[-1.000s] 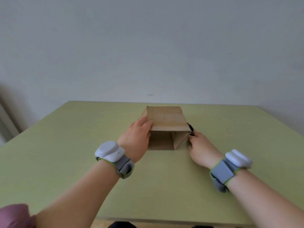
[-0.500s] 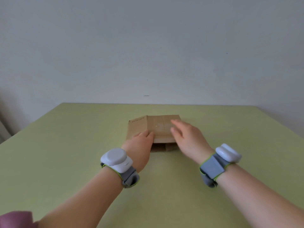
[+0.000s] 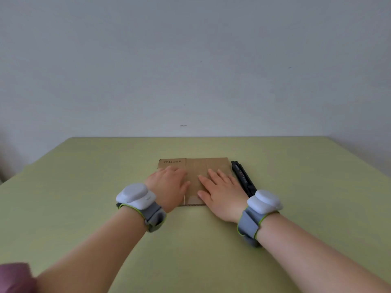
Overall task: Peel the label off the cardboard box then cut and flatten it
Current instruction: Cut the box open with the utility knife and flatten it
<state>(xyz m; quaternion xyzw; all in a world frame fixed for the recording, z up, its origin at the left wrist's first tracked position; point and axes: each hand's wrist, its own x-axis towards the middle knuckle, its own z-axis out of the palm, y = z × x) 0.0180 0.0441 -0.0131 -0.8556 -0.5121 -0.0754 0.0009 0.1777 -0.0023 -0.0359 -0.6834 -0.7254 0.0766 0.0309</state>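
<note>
The brown cardboard box (image 3: 196, 166) lies collapsed flat on the green table (image 3: 84, 187), with printed text near its far left corner. My left hand (image 3: 168, 186) presses palm-down on its left half, fingers spread. My right hand (image 3: 220, 188) presses palm-down on its right half with straight fingers. A black utility knife (image 3: 242, 176) lies on the table just right of the box, beside my right hand, and its near end is hidden behind my right wrist device. No label is visible on the cardboard.
Both wrists wear grey bands with white devices. A plain wall rises behind the table's far edge (image 3: 190, 137). A bit of pink cloth (image 3: 14, 278) shows at the bottom left corner.
The box stood open as a tube a second ago, held at both sides; it has collapsed flat. My right hand moved from its right side onto its top, and both hands now press it down.
</note>
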